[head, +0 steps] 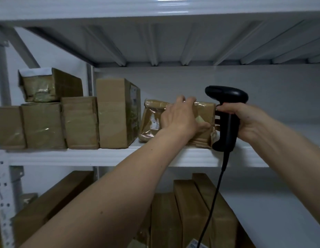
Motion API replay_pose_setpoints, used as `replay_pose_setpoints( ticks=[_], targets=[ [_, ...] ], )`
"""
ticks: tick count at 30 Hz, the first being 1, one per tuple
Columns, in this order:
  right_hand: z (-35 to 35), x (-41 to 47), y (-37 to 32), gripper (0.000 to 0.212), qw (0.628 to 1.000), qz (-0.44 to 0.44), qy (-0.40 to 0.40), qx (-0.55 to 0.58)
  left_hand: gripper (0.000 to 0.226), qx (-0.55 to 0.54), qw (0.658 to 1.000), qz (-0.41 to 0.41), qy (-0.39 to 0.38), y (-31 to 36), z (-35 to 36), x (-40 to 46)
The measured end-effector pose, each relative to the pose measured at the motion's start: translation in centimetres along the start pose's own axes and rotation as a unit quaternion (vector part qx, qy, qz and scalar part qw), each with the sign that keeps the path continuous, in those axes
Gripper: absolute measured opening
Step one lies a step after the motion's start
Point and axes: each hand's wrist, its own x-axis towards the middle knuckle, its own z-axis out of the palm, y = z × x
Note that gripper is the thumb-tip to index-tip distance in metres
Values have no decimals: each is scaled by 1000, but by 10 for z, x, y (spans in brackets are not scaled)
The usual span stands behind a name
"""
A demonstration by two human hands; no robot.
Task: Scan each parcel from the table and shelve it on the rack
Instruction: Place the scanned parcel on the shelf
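A brown taped parcel (pixel 152 120) with a white label stands on the white rack shelf (pixel 102 156), right of a row of boxes. My left hand (pixel 178 117) grips it, fingers curled over its top edge and thumb on its front face. My right hand (pixel 245 119) holds a black corded barcode scanner (pixel 227 108) by the handle, just right of the parcel, its head pointing left above the parcel's top right corner. The parcel's right side is partly hidden behind the scanner.
Several brown boxes (pixel 118 111) fill the shelf's left part, one small box (pixel 50 85) stacked on top. The shelf runs bare to the right of the scanner. The shelf below holds long flat cartons (pixel 191 212). The upper shelf underside (pixel 173 42) hangs close overhead.
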Motion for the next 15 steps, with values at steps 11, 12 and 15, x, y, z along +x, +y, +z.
replay_pose_setpoints(
  ticks=[11,12,15],
  targets=[
    [17,9,8,11,999,5,-38,3,73,75,996,-34,20,-18,-13,2],
    [18,8,9,13,999,12,-46,10,73,72,997,-33,23,-20,-14,1],
    [20,7,11,14,998,27,-54,23,72,69,997,-34,30,-27,-14,-3]
  ],
)
